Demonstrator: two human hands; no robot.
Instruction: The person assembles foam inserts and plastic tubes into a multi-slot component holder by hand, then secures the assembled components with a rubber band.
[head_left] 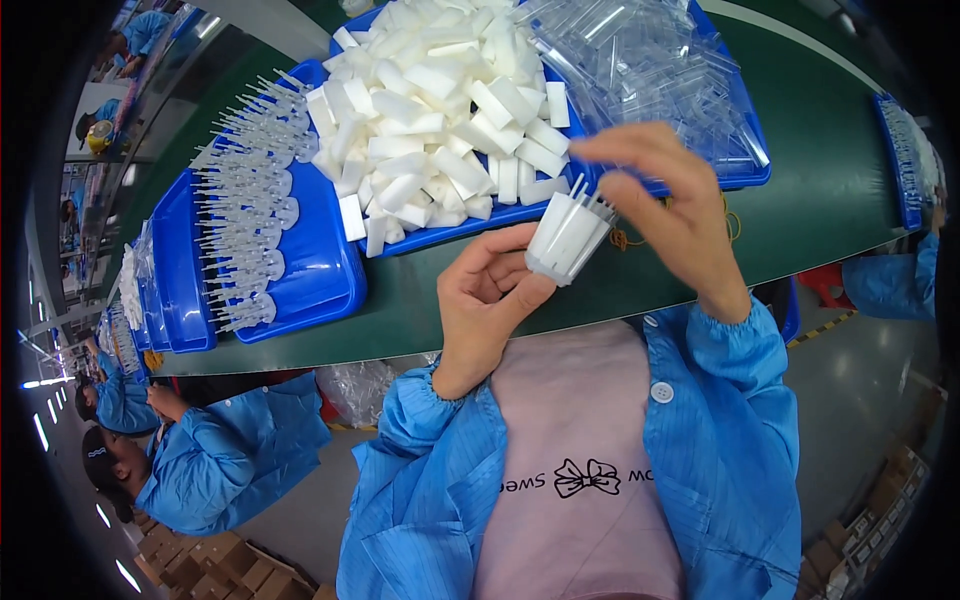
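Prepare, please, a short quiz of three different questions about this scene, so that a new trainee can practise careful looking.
1. Which hand grips the white, ribbed piece with thin prongs?
2. True or false: the white, rectangular, foam-like blocks lie in a loose heap.
3. Fill the gap: to the right of the heap, a blue plastic tray holds many ____ plastic pieces.

Key: 1. The left hand. 2. True. 3. Transparent.
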